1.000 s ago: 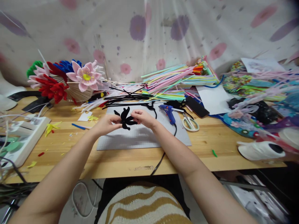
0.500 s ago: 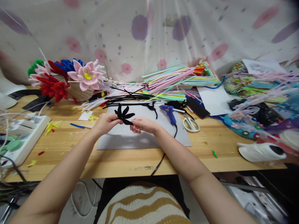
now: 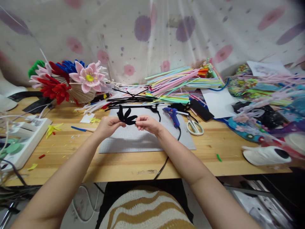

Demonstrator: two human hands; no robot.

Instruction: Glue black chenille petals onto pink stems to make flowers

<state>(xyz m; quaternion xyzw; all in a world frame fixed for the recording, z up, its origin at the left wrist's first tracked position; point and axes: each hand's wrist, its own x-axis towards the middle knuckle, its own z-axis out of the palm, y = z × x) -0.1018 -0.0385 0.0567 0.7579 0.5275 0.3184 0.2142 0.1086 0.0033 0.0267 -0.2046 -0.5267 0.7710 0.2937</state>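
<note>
A black pipe-cleaner flower (image 3: 127, 116) with several pointed petals is held up between my two hands, over the grey board (image 3: 147, 143). My left hand (image 3: 109, 126) is closed on its left side, thumb and fingers pinching near the base. The fingertips of my right hand (image 3: 148, 124) pinch the tip of a petal on the right side. Behind the flower, loose black pipe cleaners (image 3: 131, 99) lie across the back of the board. A blue glue gun (image 3: 172, 116) rests on the board to the right of my right hand.
White-handled scissors (image 3: 194, 128) and a black phone (image 3: 202, 110) lie right of the glue gun. Coloured pipe cleaners (image 3: 177, 83) are heaped at the back. Finished flowers (image 3: 88, 78) stand back left, a power strip (image 3: 32, 140) at far left, a white glue bottle (image 3: 265, 155) at right.
My right hand has risen slightly and turned, its fingers now pinching the lower right petal. That petal has swung upward, closer to the others. My left hand has hardly moved.
</note>
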